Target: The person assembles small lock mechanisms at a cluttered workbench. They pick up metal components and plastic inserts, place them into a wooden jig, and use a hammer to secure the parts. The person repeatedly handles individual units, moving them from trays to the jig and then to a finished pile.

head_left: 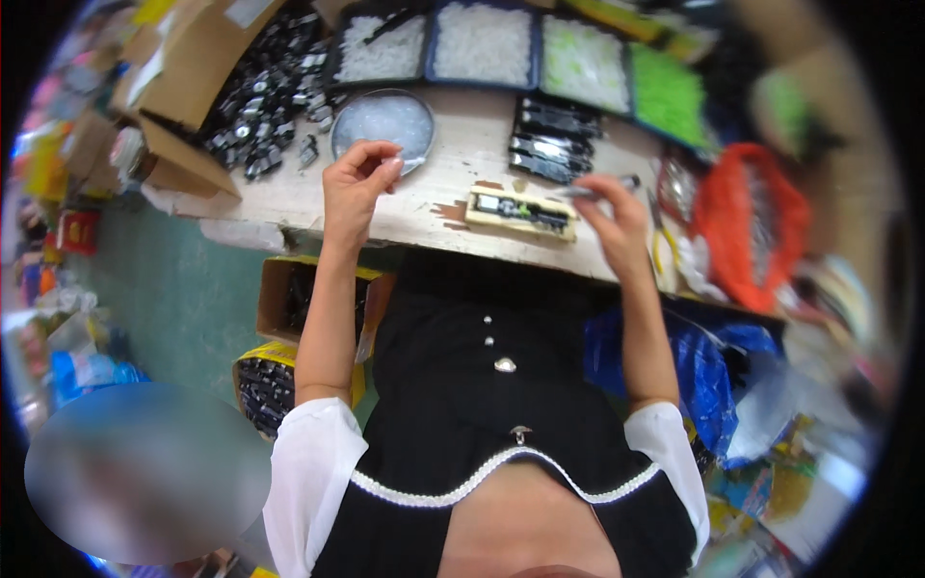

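My left hand [354,193] is raised at the near rim of a round dish [383,123] of small pale translucent pieces. Its thumb and forefinger are pinched together; whatever lies between them is too small to make out. My right hand [617,223] grips a slim metal tool [570,192], its tip pointing left and its dark end sticking out past the fingers; the kind is unclear. Left of that hand, a cream rectangular holder [472,216] lies on the table and carries a narrow black assembly [525,210] with a white part and some green.
Trays of white [482,46] and green parts [670,96] line the back. Black-and-silver pieces [260,106] are heaped at left beside cardboard boxes. Several black strips [549,140] lie behind the holder. At right are yellow-handled pliers [663,249] and a red bag [737,226].
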### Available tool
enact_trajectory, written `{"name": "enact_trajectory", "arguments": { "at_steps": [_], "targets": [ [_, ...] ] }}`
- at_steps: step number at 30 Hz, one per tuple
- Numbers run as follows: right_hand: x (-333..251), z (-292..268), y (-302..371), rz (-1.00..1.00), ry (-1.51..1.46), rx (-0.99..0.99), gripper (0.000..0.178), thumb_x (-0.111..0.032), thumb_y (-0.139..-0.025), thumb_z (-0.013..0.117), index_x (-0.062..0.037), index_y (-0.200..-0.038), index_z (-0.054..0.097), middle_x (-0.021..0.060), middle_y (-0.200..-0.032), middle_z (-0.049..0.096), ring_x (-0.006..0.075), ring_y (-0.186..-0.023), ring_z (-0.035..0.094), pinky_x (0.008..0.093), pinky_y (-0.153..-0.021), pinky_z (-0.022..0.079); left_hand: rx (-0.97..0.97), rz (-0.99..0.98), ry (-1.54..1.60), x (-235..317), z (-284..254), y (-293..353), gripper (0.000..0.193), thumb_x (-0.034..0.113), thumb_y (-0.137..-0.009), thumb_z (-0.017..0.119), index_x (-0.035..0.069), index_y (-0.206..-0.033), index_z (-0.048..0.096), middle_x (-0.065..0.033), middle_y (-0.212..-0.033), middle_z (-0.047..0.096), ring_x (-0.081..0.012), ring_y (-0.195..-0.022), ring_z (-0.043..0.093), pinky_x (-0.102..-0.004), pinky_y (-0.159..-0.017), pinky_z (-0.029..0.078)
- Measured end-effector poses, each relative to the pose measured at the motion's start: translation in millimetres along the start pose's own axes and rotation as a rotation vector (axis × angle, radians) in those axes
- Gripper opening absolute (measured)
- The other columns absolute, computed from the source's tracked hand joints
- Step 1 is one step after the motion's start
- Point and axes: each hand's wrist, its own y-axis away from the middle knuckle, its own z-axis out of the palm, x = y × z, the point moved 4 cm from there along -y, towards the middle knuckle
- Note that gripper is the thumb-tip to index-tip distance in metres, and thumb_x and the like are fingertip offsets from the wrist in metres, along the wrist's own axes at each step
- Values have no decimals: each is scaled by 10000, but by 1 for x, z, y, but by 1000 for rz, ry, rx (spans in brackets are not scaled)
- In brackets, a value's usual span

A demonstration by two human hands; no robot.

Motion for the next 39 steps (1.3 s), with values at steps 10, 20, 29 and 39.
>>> {"name": "enact_trajectory", "arguments": {
  "at_steps": [10, 20, 29, 39],
  "targets": [
    [-14, 28, -7, -62, -139, -83, 129, -20, -745, 654, -5, -853, 585, 80, -897, 613, 145, -828, 551, 252, -745, 422, -230, -103, 271, 1, 85, 14, 100, 3, -802, 624, -28, -895, 637, -36, -827, 575, -106, -685, 583, -222, -622, 470],
    [-6, 47, 1, 178, -317, -138, 191, -80, -756, 658, -34, -936, 618, 20, -833, 615, 122, -765, 521, 266, -704, 412, -294, -196, 566, 0, 100, 22, 129, 34, -803, 648, -1, -918, 602, -69, -829, 617, -133, -732, 613, -258, -665, 505],
    [4, 27, 0, 201, -364, -76, 200, -55, -772, 661, -40, -963, 603, 6, -860, 632, 55, -684, 506, 198, -632, 426, -238, -88, 350, 0, 101, 22, 96, -7, -790, 649, -9, -878, 611, -42, -851, 584, -109, -734, 600, -225, -653, 495],
    [-9, 25, 1, 193, -609, -13, 188, -16, -816, 626, -3, -998, 579, 69, -973, 630, 101, -866, 577, 219, -759, 464, -254, -46, 221, 1, 104, 28, 88, -32, -778, 649, -4, -855, 617, -24, -866, 558, -65, -732, 536, -185, -637, 445]
  ]
}}
